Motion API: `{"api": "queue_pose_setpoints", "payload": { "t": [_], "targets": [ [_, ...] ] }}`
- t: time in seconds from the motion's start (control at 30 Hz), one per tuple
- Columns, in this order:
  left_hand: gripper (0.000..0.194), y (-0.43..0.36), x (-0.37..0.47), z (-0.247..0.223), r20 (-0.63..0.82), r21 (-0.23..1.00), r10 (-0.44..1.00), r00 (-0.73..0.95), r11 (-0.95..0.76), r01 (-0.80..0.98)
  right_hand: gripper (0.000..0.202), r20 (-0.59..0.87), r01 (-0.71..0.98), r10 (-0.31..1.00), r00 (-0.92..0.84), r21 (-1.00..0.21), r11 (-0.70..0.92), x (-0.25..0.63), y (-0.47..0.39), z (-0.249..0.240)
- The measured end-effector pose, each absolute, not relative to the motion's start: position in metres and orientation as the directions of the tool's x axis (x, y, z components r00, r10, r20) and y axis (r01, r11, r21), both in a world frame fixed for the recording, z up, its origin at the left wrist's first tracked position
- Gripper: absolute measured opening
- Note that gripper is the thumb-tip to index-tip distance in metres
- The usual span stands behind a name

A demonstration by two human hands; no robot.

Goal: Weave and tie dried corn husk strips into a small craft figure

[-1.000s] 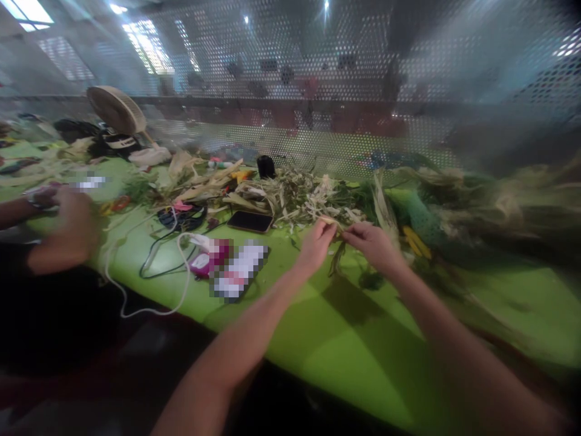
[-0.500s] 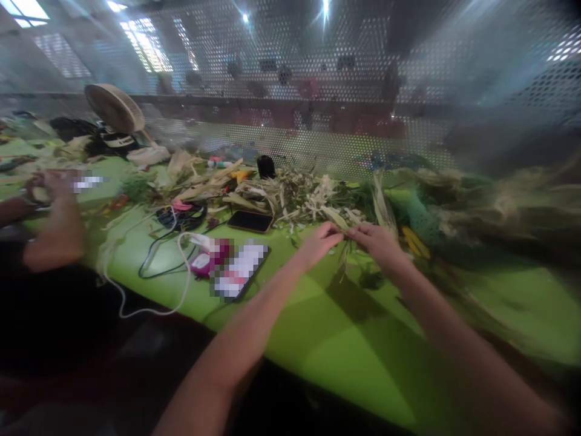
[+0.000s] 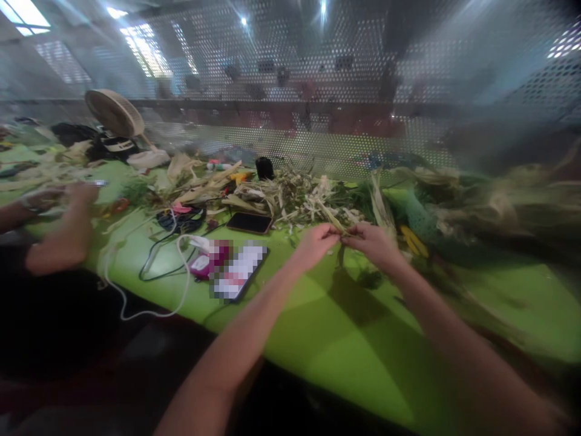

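Note:
My left hand (image 3: 318, 243) and my right hand (image 3: 373, 243) meet near the middle of the green table (image 3: 327, 345). Both are closed in a pinch on a thin, pale strip of dried husk (image 3: 333, 217) that sticks up between them. A few stems hang below the fingers. Just behind my hands lies a heap of dried husk pieces (image 3: 313, 192). A dark green sprig (image 3: 370, 278) lies below my right hand.
Left of my arms are a phone with a lit screen (image 3: 242, 272), a magenta item (image 3: 211, 260), a dark phone (image 3: 249, 222) and a white cable (image 3: 154, 312). Yellow-handled scissors (image 3: 413, 241) lie right. A co-worker's hands (image 3: 75, 200) are far left. A fan (image 3: 115, 113) stands behind.
The husk strip between my fingers has tilted more upright, and the stems below have shifted slightly. My hands stay close together. The co-worker's hands have moved a little to the right.

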State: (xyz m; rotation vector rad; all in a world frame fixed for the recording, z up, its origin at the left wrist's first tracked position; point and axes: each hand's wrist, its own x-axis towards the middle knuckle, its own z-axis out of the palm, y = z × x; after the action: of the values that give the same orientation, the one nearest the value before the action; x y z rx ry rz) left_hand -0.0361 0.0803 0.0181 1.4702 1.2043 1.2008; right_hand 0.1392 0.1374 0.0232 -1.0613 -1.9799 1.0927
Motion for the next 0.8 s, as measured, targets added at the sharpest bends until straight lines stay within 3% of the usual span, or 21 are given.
{"api": "queue_pose_setpoints", "payload": {
  "t": [0.2,0.4,0.5,0.8],
  "targets": [
    [0.014,0.079,-0.036,0.02,0.145,0.965,0.988,0.06,-0.154,0.211,0.033,0.096,0.384,0.892,-0.443,-0.878,0.286,0.14,0.134,0.029],
    [0.013,0.079,-0.035,0.015,0.267,0.905,0.963,0.041,-0.265,0.332,0.039,0.107,0.344,0.887,-0.449,-0.896,0.283,0.14,0.135,0.028],
    [0.014,0.079,-0.034,0.015,0.291,0.907,0.956,0.03,-0.286,0.308,0.041,0.105,0.317,0.882,-0.46,-0.908,0.273,0.142,0.136,0.031],
    [0.029,0.081,-0.034,0.018,0.003,1.0,1.0,-0.02,-0.002,0.022,0.039,0.078,0.292,0.866,-0.493,-0.923,0.25,0.149,0.139,0.039]
  ]
}}
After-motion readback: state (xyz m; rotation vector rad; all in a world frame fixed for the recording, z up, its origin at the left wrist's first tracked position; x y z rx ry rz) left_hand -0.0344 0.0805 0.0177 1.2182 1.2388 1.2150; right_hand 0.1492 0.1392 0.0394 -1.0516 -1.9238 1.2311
